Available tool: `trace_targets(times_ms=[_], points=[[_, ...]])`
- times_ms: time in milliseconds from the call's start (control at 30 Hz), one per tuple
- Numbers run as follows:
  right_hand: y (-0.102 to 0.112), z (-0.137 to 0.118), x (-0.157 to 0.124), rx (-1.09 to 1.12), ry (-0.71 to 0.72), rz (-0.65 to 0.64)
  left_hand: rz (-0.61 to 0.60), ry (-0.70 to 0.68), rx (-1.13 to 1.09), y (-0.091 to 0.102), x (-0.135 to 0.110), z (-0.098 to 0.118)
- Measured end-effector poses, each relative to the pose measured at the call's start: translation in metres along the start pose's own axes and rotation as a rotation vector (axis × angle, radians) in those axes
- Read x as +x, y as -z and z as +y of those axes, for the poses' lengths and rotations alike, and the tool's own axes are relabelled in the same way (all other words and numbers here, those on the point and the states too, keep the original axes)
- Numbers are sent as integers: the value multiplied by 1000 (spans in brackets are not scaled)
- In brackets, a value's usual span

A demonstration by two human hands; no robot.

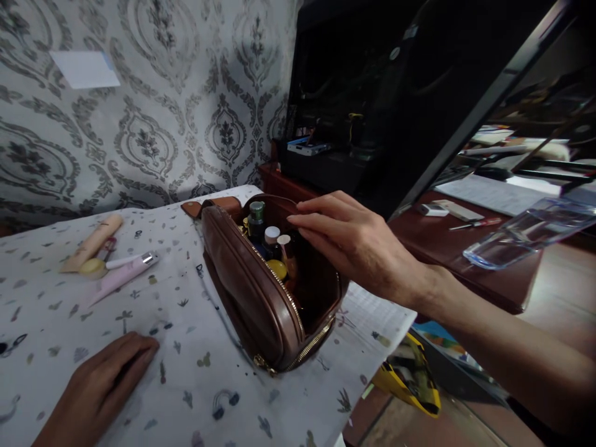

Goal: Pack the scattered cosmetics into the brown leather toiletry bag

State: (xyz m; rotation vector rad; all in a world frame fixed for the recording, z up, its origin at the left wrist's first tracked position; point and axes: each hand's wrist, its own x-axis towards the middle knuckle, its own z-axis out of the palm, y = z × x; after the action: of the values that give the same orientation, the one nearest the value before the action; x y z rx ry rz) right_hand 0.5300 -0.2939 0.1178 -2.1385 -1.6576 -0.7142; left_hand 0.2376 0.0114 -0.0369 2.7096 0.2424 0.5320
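Note:
A brown leather zip bag [244, 282] stands unzipped on the patterned white cloth [186, 391]. Inside it are a dark green bottle [256, 214], a white-capped bottle [272, 235], a yellow round lid [277, 269] and a tube-like item [287, 253]. My right hand [342, 233] reaches over the bag's far right rim, its fingers stretched out and touching the edge; the thumb is hidden. At the lower left, my left hand [109, 379] rests on the cloth with loosely bent fingers and nothing visible in it.
To the left lie a beige tube [95, 242], a pink tube [123, 276] and a small yellow item [92, 267]. A large black screen [372, 93] rises behind the bag. On the right, a dark red desk [493, 279] holds papers and a clear plastic tray [535, 233].

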Motion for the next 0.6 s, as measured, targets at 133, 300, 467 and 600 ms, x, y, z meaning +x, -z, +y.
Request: trace_targets(times_ms=[133, 300, 467, 600], points=[[0, 0, -15, 8, -148, 6, -28, 27, -5, 0, 0, 0], [2, -5, -22, 58, -223, -16, -14, 13, -37, 5, 7, 12], [-1, -7, -22, 26, -205, 19, 4, -6, -68, 10, 16, 24], [1, -16, -19, 22, -190, 74, 7, 30, -69, 13, 17, 28]])
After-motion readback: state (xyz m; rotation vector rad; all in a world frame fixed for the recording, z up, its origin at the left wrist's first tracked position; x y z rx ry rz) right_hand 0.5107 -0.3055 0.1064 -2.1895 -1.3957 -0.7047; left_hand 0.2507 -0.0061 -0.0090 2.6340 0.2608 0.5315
